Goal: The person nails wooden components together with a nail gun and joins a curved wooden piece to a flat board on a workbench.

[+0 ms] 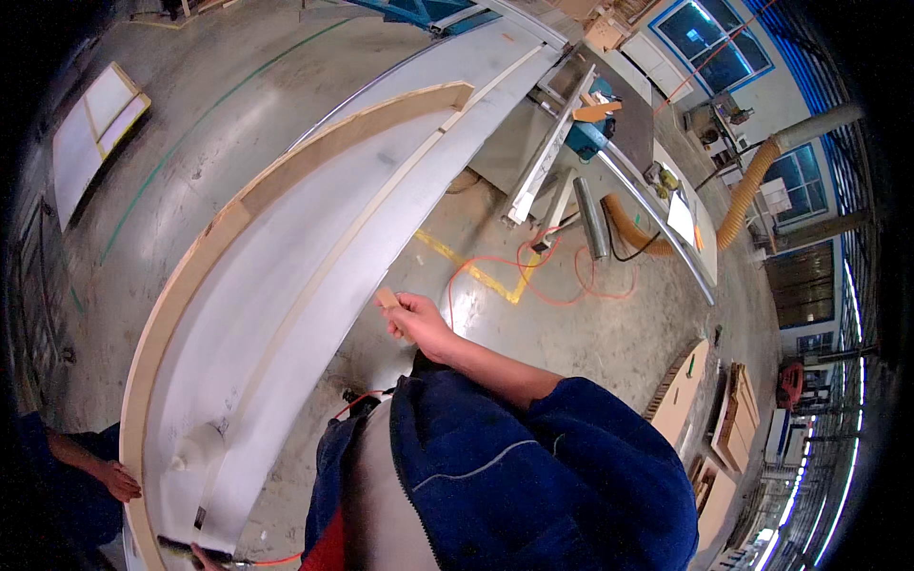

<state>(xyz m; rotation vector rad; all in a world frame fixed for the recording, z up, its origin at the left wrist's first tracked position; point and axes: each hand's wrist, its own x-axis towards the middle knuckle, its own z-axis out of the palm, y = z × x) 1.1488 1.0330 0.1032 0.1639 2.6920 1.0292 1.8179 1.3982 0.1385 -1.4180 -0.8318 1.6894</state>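
My right hand (419, 322) is closed around a small flat piece of wood (388, 301), held just off the near edge of a long white worktable (314, 324). On the table a long curved wooden strip (238, 205) stands on edge, bowed away from me. A thin straight strip (352, 221) runs along the tabletop inside the curve. At the lower edge, a few fingers (203, 560), seemingly of my left hand, show beside a dark tool (190, 549) with an orange hose near it. Their grip is cut off by the frame.
At the far left a co-worker's hand (119, 481) touches the curved strip's outer side. Orange hose (490, 262) loops over the floor on my right, near a metal-framed stand (547, 152) and a metal tube (590, 219). Wooden panels (681, 390) lie further right.
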